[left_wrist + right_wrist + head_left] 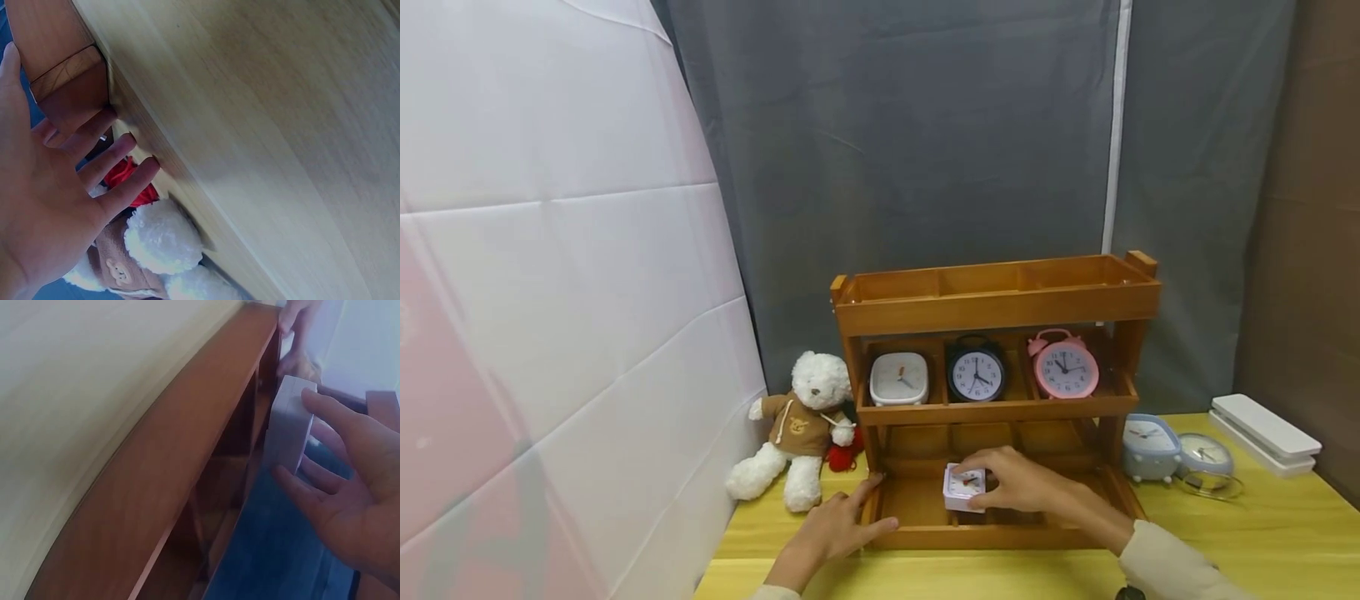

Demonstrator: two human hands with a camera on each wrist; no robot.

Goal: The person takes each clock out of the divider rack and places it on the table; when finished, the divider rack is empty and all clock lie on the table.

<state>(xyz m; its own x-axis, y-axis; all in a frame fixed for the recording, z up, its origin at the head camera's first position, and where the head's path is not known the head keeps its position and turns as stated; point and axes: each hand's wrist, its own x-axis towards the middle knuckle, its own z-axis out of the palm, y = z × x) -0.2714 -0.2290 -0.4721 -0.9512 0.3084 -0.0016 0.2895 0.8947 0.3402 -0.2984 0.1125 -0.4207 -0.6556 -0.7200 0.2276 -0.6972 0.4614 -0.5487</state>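
Observation:
My right hand (1017,482) grips a small square white-lilac alarm clock (959,495) by its sides, above the bottom tier of a brown wooden shelf (1000,537). In the right wrist view the clock (291,422) sits between thumb and fingers, its side toward the camera. My left hand (833,529) has its fingers spread and touches the left front corner of the bottom tier. Seen from the left wrist, the palm and straight fingers of that hand (56,206) lie beside the shelf's corner. On the middle tier stand a white clock (898,379), a black clock (976,372) and a pink clock (1066,367).
Left of the shelf sits a white teddy bear (796,421) in a brown hoodie, with a red thing (842,452) beside it. To the right stand a blue square clock (1150,450), a round clock (1204,454) and a white flat object (1262,429). Grey curtains (925,150) hang behind.

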